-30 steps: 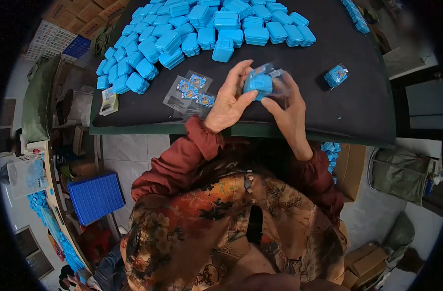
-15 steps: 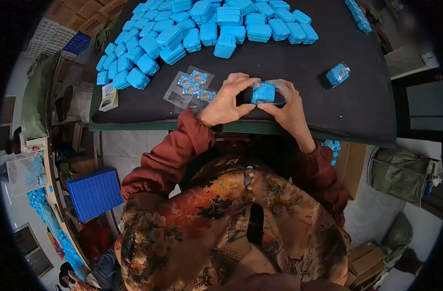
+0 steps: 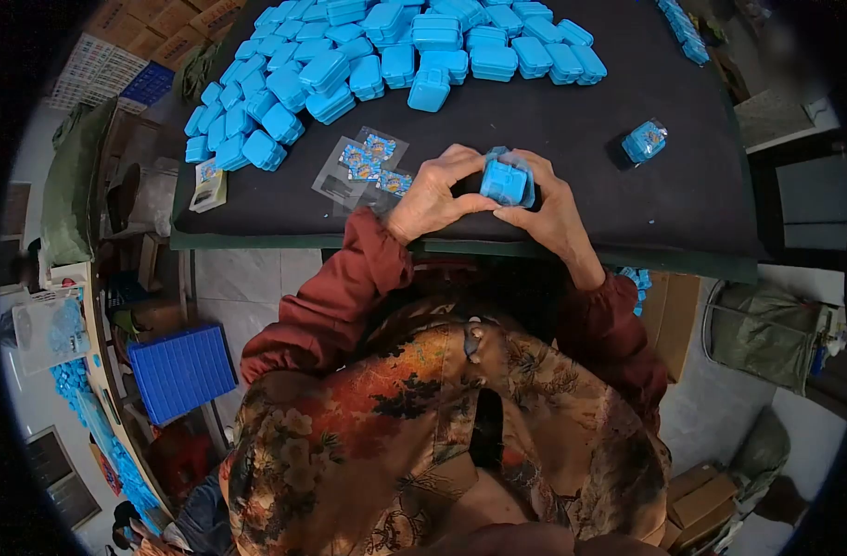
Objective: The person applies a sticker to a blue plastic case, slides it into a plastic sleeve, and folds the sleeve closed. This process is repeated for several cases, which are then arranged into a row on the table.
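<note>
Near the middle of the tabletop's front edge [image 3: 683, 243], the left hand [image 3: 558, 218] and right hand [image 3: 434, 196] are clamped on opposite sides of a blue case in clear film [image 3: 505, 181]. Left of them lie printed cards [image 3: 363, 162]; blue cases [image 3: 323, 70] pile toward the back-left corner; a wrapped case [image 3: 645, 142] sits near the right edge.

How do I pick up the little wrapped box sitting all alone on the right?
From above, pinch the wrapped box across its two longer sides: it's small and blocky, and the black tabletop around it looks open enough for fingers.
</note>
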The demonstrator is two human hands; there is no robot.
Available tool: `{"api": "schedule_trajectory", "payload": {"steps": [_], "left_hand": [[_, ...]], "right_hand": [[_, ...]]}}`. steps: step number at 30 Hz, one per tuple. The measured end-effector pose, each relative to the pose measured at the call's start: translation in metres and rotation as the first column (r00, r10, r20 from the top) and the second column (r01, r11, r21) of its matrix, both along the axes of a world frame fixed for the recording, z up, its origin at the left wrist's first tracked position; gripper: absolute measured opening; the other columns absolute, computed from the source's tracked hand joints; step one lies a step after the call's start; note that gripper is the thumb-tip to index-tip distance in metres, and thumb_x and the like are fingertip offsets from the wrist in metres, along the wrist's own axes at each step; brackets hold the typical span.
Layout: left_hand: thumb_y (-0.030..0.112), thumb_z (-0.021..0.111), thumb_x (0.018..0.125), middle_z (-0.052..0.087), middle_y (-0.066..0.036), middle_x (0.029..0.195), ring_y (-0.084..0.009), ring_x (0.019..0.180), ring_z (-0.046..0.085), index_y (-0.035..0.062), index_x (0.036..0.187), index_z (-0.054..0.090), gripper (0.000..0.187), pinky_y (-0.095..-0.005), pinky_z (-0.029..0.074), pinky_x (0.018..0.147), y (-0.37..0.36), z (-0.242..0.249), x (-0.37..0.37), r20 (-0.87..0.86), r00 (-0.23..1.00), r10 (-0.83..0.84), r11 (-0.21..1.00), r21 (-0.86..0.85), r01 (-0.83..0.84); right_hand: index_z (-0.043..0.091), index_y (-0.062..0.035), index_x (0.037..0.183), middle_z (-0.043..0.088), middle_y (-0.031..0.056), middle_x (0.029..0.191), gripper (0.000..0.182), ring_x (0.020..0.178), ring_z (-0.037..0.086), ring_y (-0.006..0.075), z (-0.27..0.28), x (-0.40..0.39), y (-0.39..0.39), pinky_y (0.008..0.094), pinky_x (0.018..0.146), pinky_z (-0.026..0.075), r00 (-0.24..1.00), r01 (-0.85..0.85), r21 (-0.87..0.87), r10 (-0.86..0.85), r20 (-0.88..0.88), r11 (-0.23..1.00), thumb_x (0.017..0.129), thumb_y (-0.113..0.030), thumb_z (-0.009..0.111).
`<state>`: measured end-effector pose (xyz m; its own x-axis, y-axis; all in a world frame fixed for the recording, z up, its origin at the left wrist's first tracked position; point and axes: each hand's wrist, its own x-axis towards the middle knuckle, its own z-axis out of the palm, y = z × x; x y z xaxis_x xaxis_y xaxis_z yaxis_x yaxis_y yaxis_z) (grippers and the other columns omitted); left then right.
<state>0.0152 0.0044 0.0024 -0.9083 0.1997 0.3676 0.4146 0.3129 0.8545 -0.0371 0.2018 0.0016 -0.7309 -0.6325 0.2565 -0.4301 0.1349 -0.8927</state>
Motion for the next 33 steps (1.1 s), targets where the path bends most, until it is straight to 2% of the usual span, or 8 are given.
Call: {"api": "schedule_trajectory", "payload": {"steps": [2,5,12,15,17,18,26,33], "left_hand": [[0.024,0.076,0.068,0.059,-0.011,0.098,-0.0284,0.103,0.047,0.0008,0.107,0.060,0.048,-0.0395,0.038,0.088,0.002,-0.006,-0.001,-0.231,0.971,0.063,0.970,-0.217,-0.115],[0.025,0.076,0.068,0.058,-0.009,0.099,-0.0307,0.111,0.039,0.0031,0.106,0.061,0.047,-0.0418,0.033,0.092,0.002,-0.003,0.000,-0.203,0.975,0.085,0.936,-0.319,-0.148],[0.016,0.077,0.066,0.058,-0.011,0.104,-0.0286,0.106,0.047,0.0003,0.107,0.059,0.048,-0.0386,0.038,0.090,0.010,0.018,-0.001,-0.058,0.998,0.029,0.997,-0.066,-0.033],[0.019,0.080,0.061,0.059,-0.009,0.098,-0.0275,0.098,0.049,0.0024,0.105,0.060,0.052,-0.0371,0.039,0.084,0.008,0.008,-0.006,-0.056,0.998,0.036,0.999,0.001,-0.036],[0.020,0.080,0.059,0.058,-0.009,0.098,-0.0281,0.101,0.047,0.0027,0.103,0.060,0.051,-0.0386,0.037,0.087,0.008,0.002,-0.007,-0.075,0.996,0.041,0.998,-0.037,-0.044],[0.020,0.080,0.059,0.058,-0.009,0.098,-0.0281,0.101,0.047,0.0027,0.103,0.060,0.051,-0.0386,0.037,0.087,0.009,0.002,-0.006,-0.069,0.997,0.044,0.998,-0.035,-0.047],[0.026,0.080,0.060,0.052,-0.007,0.113,-0.0284,0.112,0.041,0.0022,0.106,0.059,0.056,-0.0394,0.031,0.083,0.008,0.003,-0.004,-0.169,0.981,0.093,0.875,-0.457,-0.162],[0.022,0.077,0.068,0.051,-0.010,0.118,-0.0278,0.117,0.037,0.0047,0.118,0.054,0.057,-0.0407,0.029,0.093,0.004,0.013,0.000,-0.012,1.000,0.007,0.938,-0.346,-0.011]], "right_hand": [[0.055,-0.0091,0.118,0.049,0.0107,0.125,0.058,0.117,0.046,0.0269,-0.001,0.001,0.000,0.0370,0.093,0.041,0.995,0.079,0.090,-0.072,-0.074,0.993,0.064,-0.013,0.075],[0.056,-0.0103,0.116,0.049,0.0093,0.125,0.056,0.122,0.040,0.0290,0.003,0.007,0.001,0.0419,0.096,0.035,0.976,0.160,0.237,-0.118,-0.184,0.958,0.064,-0.020,0.076],[0.057,-0.0072,0.112,0.049,0.0079,0.123,0.055,0.123,0.035,0.0312,0.001,0.011,-0.001,0.0449,0.098,0.028,0.935,0.241,0.330,-0.127,-0.331,0.913,0.065,-0.028,0.075],[0.059,-0.0063,0.109,0.049,0.0068,0.124,0.050,0.124,0.035,0.0288,0.007,0.009,0.003,0.0449,0.098,0.028,0.955,0.188,0.237,-0.121,-0.270,0.953,0.066,-0.026,0.075],[0.060,-0.0072,0.108,0.050,0.0060,0.124,0.047,0.124,0.035,0.0268,0.008,0.010,0.007,0.0449,0.098,0.028,0.994,0.045,-0.098,-0.035,0.099,0.994,0.067,-0.023,0.075],[0.060,-0.0072,0.108,0.050,0.0060,0.124,0.047,0.124,0.035,0.0268,0.005,0.010,0.007,0.0449,0.098,0.028,0.994,0.043,-0.095,-0.033,0.105,0.995,0.067,-0.023,0.075],[0.061,-0.0105,0.107,0.052,0.0039,0.121,0.047,0.126,0.031,0.0317,0.003,0.011,0.010,0.0482,0.099,0.025,0.965,0.188,0.262,-0.128,-0.230,0.947,0.067,-0.031,0.077],[0.062,-0.0090,0.105,0.047,0.0041,0.127,0.046,0.126,0.031,0.0329,-0.007,0.015,0.007,0.0487,0.099,0.024,0.895,0.311,0.341,-0.153,-0.418,0.887,0.069,-0.033,0.075]]}}
